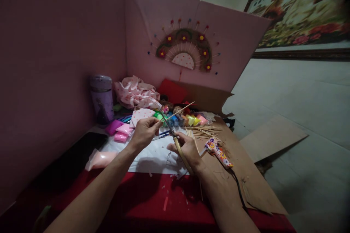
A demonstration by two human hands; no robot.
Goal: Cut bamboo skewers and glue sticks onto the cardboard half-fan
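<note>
My left hand (144,131) is closed, pinching one end of a thin wooden skewer (182,110) that slants up to the right. In my right hand (187,149) is a pair of scissors (179,149) with long tan handles. Their metal blades point up and left, meeting or crossing the skewer close to my left fingertips; whether they touch it I cannot tell. Both hands are above a white sheet (147,156) strewn with small scraps. Right of my right hand lies a pile of wooden skewers (206,131), with a flower-patterned glue gun (218,153) nearer to me.
Colourful clay packets (191,119), crumpled dotted cloth (136,93) and a purple tumbler (101,98) line the back. A pale pink packet (101,159) lies left. Cardboard (246,174) covers the right side of the red cloth (142,196). A fan-shaped decoration (184,38) is on the pink panel.
</note>
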